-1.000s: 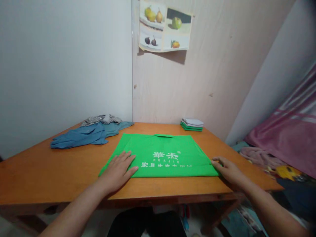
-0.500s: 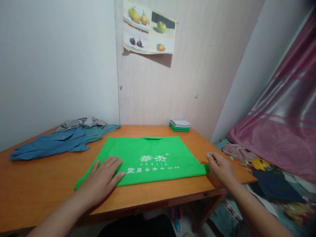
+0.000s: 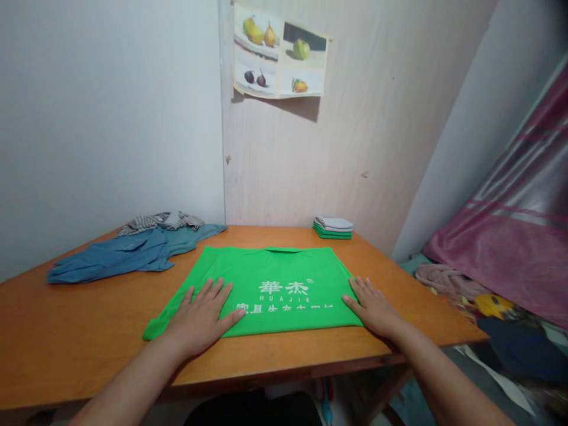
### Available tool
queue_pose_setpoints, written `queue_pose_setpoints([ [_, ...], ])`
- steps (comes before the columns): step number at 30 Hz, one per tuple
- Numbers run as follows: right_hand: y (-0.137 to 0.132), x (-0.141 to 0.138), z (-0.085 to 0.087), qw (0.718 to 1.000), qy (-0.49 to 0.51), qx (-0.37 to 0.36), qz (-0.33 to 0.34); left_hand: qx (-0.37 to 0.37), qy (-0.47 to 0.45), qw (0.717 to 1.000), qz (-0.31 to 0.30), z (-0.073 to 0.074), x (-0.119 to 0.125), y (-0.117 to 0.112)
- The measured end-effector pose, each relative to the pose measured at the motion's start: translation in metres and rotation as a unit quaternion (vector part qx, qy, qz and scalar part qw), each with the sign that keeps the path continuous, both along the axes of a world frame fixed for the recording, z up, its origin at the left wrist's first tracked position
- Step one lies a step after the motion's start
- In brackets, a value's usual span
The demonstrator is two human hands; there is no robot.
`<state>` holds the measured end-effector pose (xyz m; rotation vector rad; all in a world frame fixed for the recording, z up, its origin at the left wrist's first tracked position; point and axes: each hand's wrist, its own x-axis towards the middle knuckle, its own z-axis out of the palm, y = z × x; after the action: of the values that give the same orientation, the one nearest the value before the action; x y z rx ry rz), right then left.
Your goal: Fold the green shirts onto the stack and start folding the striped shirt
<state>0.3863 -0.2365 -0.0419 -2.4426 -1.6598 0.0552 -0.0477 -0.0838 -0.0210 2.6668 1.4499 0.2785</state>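
Lying flat near the front of a smooth orange-brown wooden table [image 3: 89, 349], a bright green, neatly folded piece of fabric [image 3: 275, 266] with straight edges has two bare hands upon it. The left hand [image 3: 199, 319] spreads its fingers over the left part, palm down, grasping nothing; the right hand [image 3: 375, 310] rests likewise, loose and flat, on the right edge. White print reads 華杰, with an ® mark, then HUAJIE; the row of characters below is cut off, and I can't read it whole. Behind, to the right, sits one squared stack of folded cloths [image 3: 332, 228], pale grey over green, its layers too thin to count surely. At the left lie a crumpled blue garment [image 3: 119, 254] and a striped grey-and-white cloth [image 3: 151, 222]. One curling paper poster [image 3: 280, 59] on the wall shows four fruit pictures.
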Motion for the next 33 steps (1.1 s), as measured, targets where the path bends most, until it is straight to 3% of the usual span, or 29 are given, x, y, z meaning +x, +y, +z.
queue_pose_setpoints([
  [5,-0.001,0.002,0.001,1.0,-0.011,-0.002,0.003,-0.002,-0.008,1.0,0.001,0.004,-0.001,-0.002],
  [9,0.003,-0.016,0.014,0.998,-0.05,0.034,-0.004,-0.001,-0.013,1.0,-0.02,0.017,0.011,-0.014],
  [14,0.016,-0.068,0.033,0.99,-0.043,0.079,0.107,-0.009,-0.023,0.998,-0.066,0.031,0.042,-0.031],
  [18,0.022,-0.101,0.025,0.988,-0.014,0.033,0.153,-0.031,-0.012,0.996,-0.084,0.025,0.055,-0.037],
  [23,0.019,-0.105,0.015,0.99,-0.004,-0.005,0.138,-0.043,0.002,0.996,-0.079,0.016,0.05,-0.035],
  [27,0.021,-0.11,0.027,0.991,0.008,-0.015,0.134,-0.057,0.008,0.996,-0.072,0.021,0.056,-0.037],
  [33,0.036,-0.159,0.042,0.982,0.025,0.017,0.184,-0.004,-0.016,0.995,-0.101,0.016,0.085,-0.046],
])
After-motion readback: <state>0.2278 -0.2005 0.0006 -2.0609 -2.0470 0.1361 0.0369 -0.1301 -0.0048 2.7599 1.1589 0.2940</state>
